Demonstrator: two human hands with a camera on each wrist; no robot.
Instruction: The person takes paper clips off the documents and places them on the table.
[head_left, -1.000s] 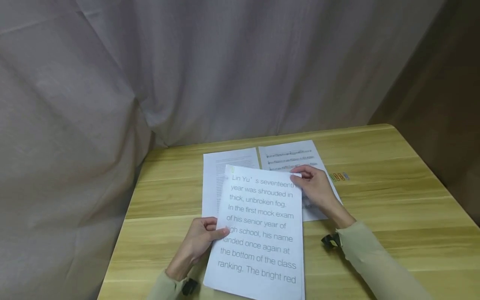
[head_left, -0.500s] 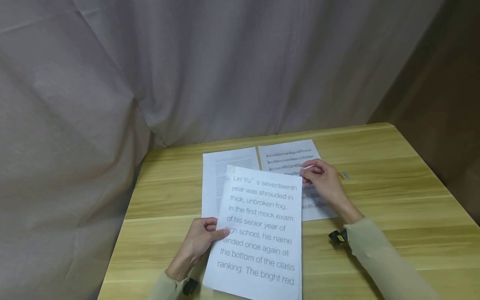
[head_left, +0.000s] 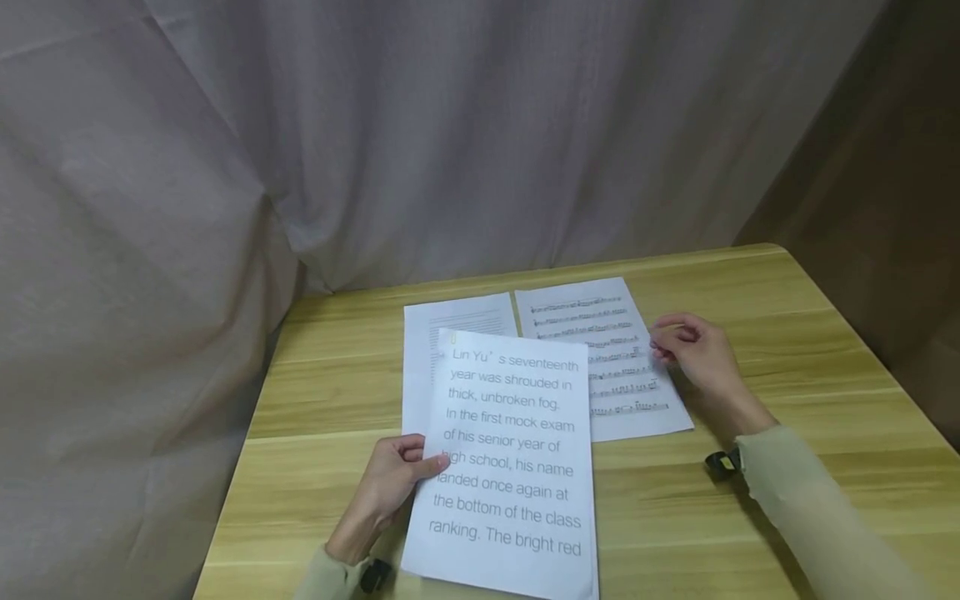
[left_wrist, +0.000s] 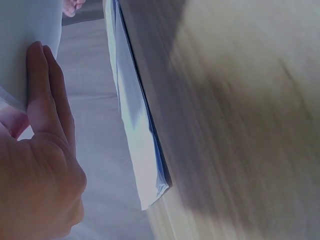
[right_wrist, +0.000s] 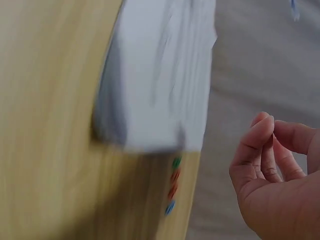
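Note:
In the head view my left hand (head_left: pixel 393 479) pinches the left edge of a stack of paper sheets (head_left: pixel 517 492) printed with large text, thumb on top. Its fingers lie against the back of the sheets (left_wrist: pixel 30 30) in the left wrist view. A yellowish paper clip (head_left: pixel 453 337) sits at the stack's top left corner. My right hand (head_left: pixel 701 354) hovers by the right edge of the music sheet (head_left: pixel 637 412). Its fingers are curled, thumb and fingertip meeting, with nothing visible between them (right_wrist: pixel 280 165). Several coloured paper clips (right_wrist: pixel 175 175) lie in a row beyond the table's papers; the head view hides them.
A text sheet (head_left: pixel 420 367) lies left of the music sheet, partly covered by the held stack. The wooden table (head_left: pixel 810 400) has a curtain (head_left: pixel 450 167) hanging along its far side. Black wrist cameras (head_left: pixel 722 465) sit by both sleeves.
My right hand has let go of the stack's top right corner and moved right, past the music sheet's edge. The stack, still in my left hand, has shifted slightly left.

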